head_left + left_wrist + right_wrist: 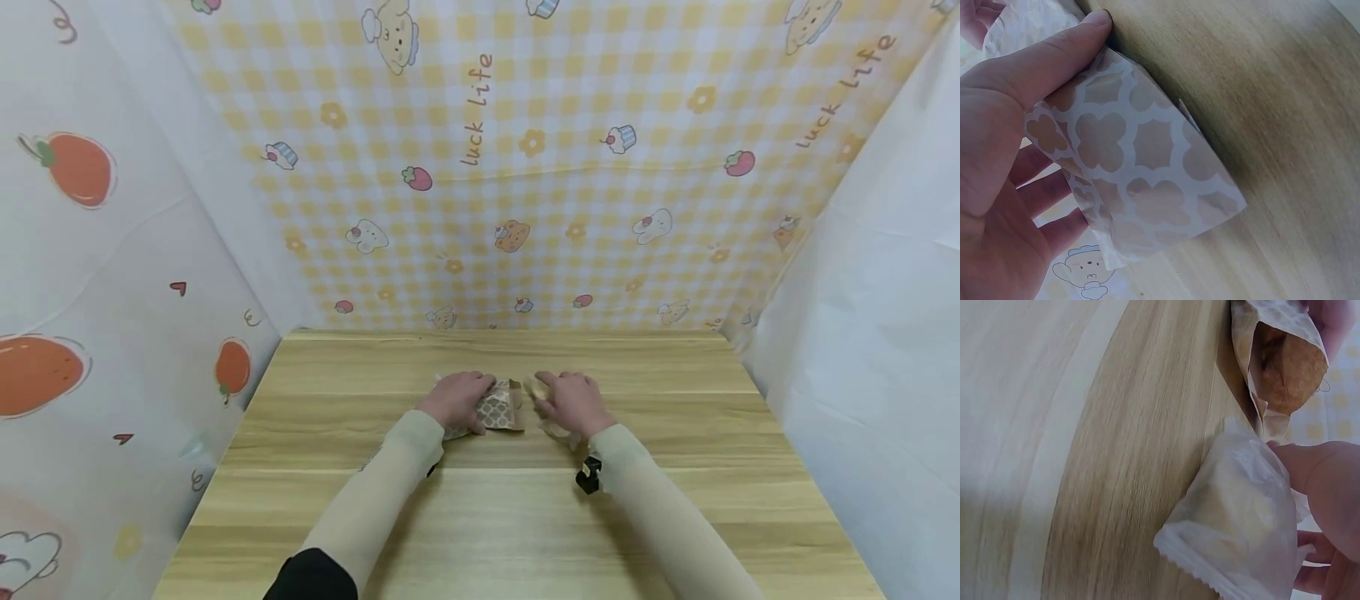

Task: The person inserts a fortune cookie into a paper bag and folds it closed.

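Observation:
A paper bag with a white and tan lattice print is gripped by my left hand, the thumb on its upper face and the fingers on the other side. In the right wrist view the bag's open mouth faces my right hand. Brown shows inside; I cannot tell whether that is lining or contents. My right hand holds a translucent, crimp-edged wrapper between thumb and fingers. Something pale yellow is blurred within it. A small gap separates wrapper and bag.
Both hands are over the far middle part of a wood-grain table. A yellow checked cloth hangs behind it, with printed white cloth at the left and plain white cloth at the right.

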A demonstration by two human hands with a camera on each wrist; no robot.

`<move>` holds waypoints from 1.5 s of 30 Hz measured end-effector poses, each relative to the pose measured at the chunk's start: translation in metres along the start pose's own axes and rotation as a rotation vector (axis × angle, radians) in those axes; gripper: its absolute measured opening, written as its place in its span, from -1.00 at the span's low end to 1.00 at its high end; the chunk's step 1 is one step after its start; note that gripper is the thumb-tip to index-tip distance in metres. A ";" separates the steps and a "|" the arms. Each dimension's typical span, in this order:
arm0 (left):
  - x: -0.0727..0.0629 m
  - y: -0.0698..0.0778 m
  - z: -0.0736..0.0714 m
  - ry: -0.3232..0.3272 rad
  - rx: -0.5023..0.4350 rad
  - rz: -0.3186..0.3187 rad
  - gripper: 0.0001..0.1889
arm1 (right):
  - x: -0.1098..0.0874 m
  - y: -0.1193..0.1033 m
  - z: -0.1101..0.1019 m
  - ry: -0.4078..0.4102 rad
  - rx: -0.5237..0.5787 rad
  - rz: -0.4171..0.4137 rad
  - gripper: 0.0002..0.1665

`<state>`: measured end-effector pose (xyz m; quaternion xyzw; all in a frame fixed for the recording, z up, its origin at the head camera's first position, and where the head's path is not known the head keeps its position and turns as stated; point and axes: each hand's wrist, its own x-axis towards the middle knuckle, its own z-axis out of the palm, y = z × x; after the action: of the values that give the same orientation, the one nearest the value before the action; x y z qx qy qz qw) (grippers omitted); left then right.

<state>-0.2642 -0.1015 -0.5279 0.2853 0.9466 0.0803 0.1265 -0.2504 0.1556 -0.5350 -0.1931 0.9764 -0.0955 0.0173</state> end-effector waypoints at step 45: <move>-0.006 -0.001 0.004 0.011 -0.090 -0.025 0.04 | 0.009 -0.023 0.012 -0.014 0.494 -0.160 -0.70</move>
<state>-0.2590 -0.1052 -0.5305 0.2669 0.9463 0.1228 0.1348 -0.2495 0.1287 -0.5424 -0.2605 0.9049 -0.3307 0.0630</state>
